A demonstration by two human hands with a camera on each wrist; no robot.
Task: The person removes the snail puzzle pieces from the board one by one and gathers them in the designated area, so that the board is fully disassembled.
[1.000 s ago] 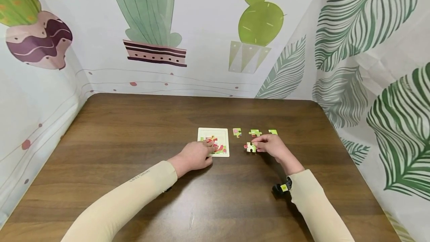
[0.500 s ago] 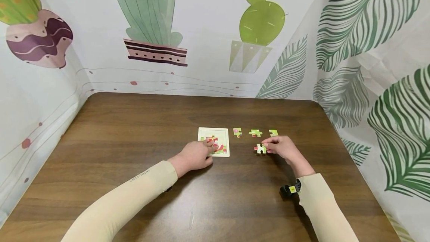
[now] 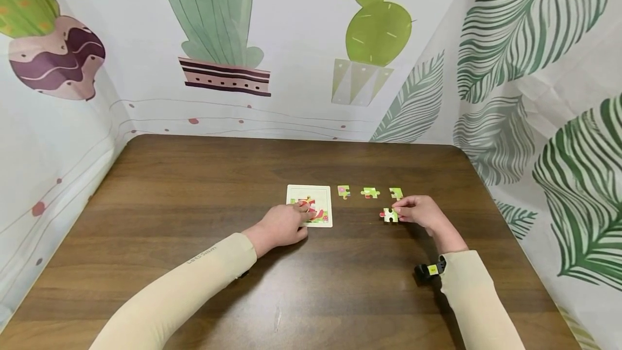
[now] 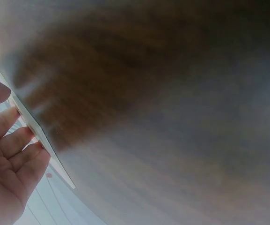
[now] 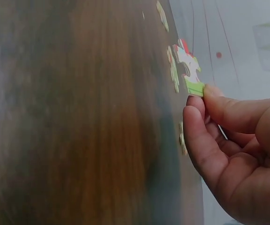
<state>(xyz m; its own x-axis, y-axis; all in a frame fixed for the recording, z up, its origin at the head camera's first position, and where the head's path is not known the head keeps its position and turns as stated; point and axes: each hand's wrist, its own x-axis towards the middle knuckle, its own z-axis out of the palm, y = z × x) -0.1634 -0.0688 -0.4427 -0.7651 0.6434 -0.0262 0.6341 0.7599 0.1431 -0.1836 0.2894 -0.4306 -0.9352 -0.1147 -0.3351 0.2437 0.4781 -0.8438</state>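
Note:
My right hand (image 3: 421, 213) pinches a puzzle piece (image 3: 390, 215) by its right edge, between thumb and fingers. The piece is white and green with a red knob; the right wrist view shows this jigsaw piece (image 5: 188, 65) apart from the table. My left hand (image 3: 284, 224) lies with its fingertips on a square puzzle board (image 3: 311, 189) with a cream rim. Part of a red and green picture shows in the board, partly covered by the fingers. In the left wrist view the fingers (image 4: 27, 164) touch the board's face, the thumb apart from them.
Right of the board, three loose pieces lie in a row: a pink and green piece (image 3: 344, 192), a green piece (image 3: 370, 193) and another green piece (image 3: 396, 193) just beyond my right hand. The brown table (image 3: 218, 172) ends at a cactus-print backdrop (image 3: 301, 96).
My right hand has moved steadily to the right with the puzzle piece, stopping below the rightmost loose piece. The left hand and board have stayed where they were.

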